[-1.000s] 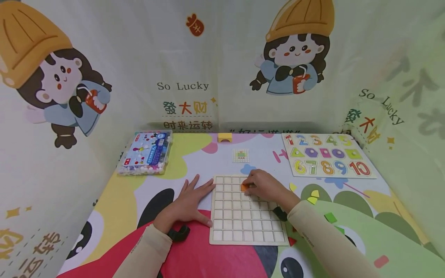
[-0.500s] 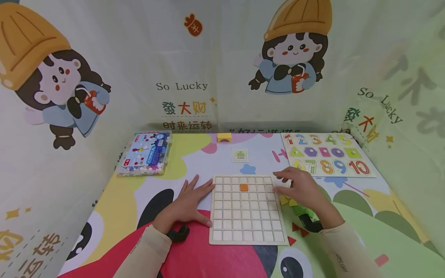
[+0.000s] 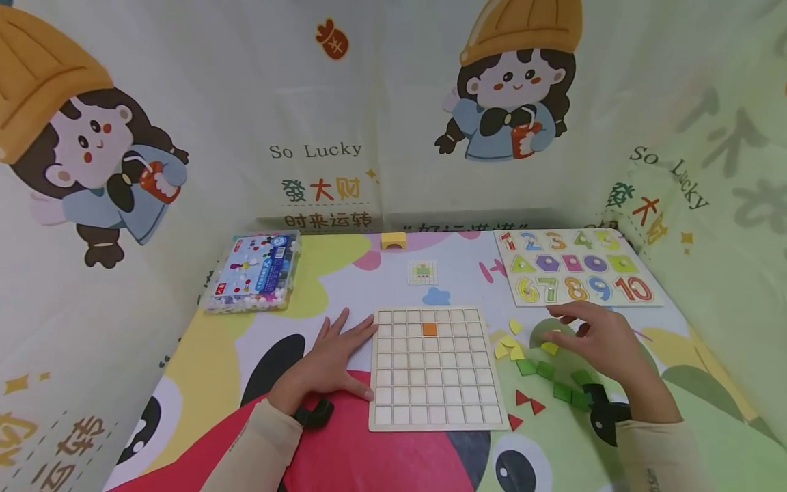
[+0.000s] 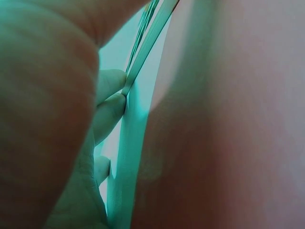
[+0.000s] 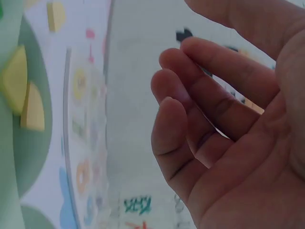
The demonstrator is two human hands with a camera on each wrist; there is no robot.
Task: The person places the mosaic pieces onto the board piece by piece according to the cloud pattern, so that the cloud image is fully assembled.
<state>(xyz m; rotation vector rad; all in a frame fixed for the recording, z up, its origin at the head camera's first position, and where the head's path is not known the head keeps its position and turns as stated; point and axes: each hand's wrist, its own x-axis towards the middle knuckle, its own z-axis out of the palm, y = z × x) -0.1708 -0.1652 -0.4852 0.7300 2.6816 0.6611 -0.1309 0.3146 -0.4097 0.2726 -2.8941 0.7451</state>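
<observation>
against grid board, left grip splayed | above yellow pieces, right grip parted | green squares nearby

Pale walls, printed cartoon figures, colourful patterned tabletop

1 second ago my right fingers pinched the orange square on the grid board. Now they have let go, leaving it bare in its cell, and moved rightward near 2 yellow pieces. My right sleeve has uncovered 3 red triangles and more green pieces.
</observation>
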